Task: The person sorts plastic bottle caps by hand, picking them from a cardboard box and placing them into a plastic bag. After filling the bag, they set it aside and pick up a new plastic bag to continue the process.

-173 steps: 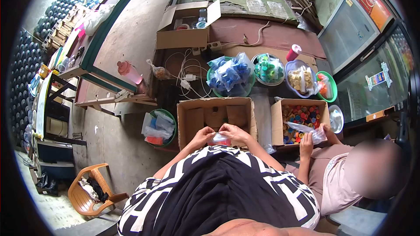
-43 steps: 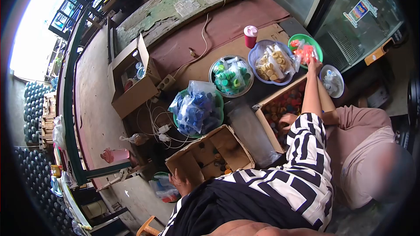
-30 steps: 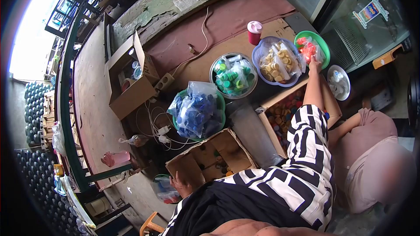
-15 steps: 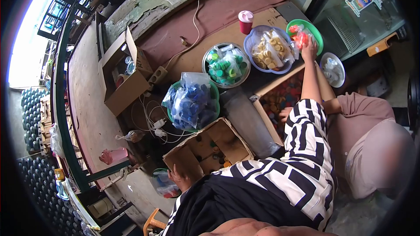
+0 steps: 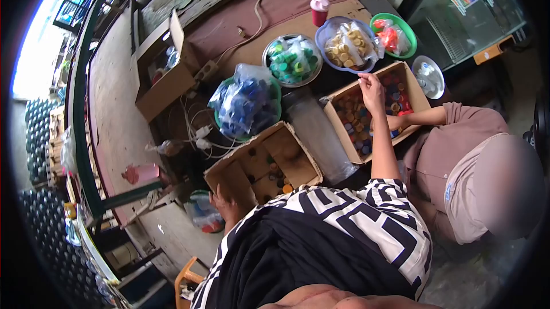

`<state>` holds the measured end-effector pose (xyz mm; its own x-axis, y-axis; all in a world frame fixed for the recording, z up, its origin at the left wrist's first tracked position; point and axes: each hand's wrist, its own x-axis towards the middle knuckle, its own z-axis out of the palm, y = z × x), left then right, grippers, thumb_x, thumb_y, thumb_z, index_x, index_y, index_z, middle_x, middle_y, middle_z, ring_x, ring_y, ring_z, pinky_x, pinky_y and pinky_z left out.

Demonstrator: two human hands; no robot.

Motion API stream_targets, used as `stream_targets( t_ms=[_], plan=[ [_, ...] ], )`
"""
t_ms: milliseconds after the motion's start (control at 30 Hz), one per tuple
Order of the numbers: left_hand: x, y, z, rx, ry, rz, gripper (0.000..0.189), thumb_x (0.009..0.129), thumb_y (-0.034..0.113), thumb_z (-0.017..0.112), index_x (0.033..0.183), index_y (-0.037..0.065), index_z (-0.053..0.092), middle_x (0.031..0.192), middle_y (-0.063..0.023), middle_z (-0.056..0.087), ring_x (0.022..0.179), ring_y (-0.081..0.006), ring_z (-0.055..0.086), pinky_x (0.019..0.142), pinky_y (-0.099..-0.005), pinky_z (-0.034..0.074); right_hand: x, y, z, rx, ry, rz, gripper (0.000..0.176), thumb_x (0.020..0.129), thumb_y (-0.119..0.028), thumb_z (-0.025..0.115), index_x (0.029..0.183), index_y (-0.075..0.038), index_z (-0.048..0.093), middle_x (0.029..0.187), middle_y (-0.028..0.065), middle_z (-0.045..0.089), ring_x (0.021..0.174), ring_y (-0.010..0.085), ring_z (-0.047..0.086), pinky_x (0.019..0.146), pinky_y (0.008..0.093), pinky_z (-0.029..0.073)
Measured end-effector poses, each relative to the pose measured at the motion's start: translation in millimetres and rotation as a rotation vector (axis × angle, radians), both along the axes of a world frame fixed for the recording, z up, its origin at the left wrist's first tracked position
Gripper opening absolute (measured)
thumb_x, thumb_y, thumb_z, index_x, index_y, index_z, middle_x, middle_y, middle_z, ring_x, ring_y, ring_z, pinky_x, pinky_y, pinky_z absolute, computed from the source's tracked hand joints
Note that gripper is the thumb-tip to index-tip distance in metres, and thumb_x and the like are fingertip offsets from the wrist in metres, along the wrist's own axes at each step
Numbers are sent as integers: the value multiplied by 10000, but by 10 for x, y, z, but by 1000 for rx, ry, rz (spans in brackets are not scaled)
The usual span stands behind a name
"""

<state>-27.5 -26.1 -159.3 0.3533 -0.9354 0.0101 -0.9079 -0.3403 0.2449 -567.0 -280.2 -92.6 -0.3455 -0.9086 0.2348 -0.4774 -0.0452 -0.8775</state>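
My right hand [image 5: 371,88] is over the far side of a cardboard box of mixed bottle caps [image 5: 352,117], fingertips pinched together; what they hold is too small to make out. Just beyond is a purple basin [image 5: 327,60] with bagged yellow caps [image 5: 346,45]. My left hand [image 5: 225,205] rests, fingers apart, against the outer wall of a second cardboard box [image 5: 232,186], which holds a few loose caps [image 5: 274,168]. A co-worker's hand [image 5: 395,123] reaches into the box of mixed caps.
Bagged blue caps [image 5: 243,103], a bowl of green caps [image 5: 292,60], a green basin [image 5: 411,51] with red-orange caps and a white bowl [image 5: 440,87] surround the boxes. A pink-lidded cup [image 5: 319,14] stands behind. The co-worker [image 5: 458,154] sits at the right.
My right hand has left the red-orange caps in the green basin and come back leftward over the box of mixed caps. The view has shifted slightly. My left hand remains beside its box.
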Motion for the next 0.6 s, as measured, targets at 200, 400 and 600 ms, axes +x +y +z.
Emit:
stream_targets(
  t_ms=[200, 400, 600],
  plan=[
    [5, -10, -44, -47, 19, -13, 852, 661, -9, 689, 1417, 159, 335, 1177, -217, 471, 1306, -416, 280, 1094, -486, 240, 743, 383, 72, 61, 9, 247, 158, 883, -82, 595, 1012, -3, 642, 974, 127, 636, 850, 222, 651, 745, 318, 528],
    [-34, 16, 39, -97, 69, 18, 802, 674, -9, 694, 1392, 152, 375, 1197, -192, 480, 1317, -399, 280, 1097, -472, 257, 1329, 867, -349, 208, 259, 470, 192, 839, -75, 616, 1026, -34, 618, 1004, 153, 601, 905, 321, 614, 804, 392, 500],
    [43, 50, -76, -111, 62, -10, 736, 703, 39, 691, 1373, 148, 405, 1287, -170, 453, 1344, -376, 253, 1086, -473, 296, 1325, 1545, -1227, 417, 766, 360, 262, 830, -79, 543, 1085, -23, 567, 1118, 201, 539, 1051, 384, 533, 912, 434, 447]
  ],
)
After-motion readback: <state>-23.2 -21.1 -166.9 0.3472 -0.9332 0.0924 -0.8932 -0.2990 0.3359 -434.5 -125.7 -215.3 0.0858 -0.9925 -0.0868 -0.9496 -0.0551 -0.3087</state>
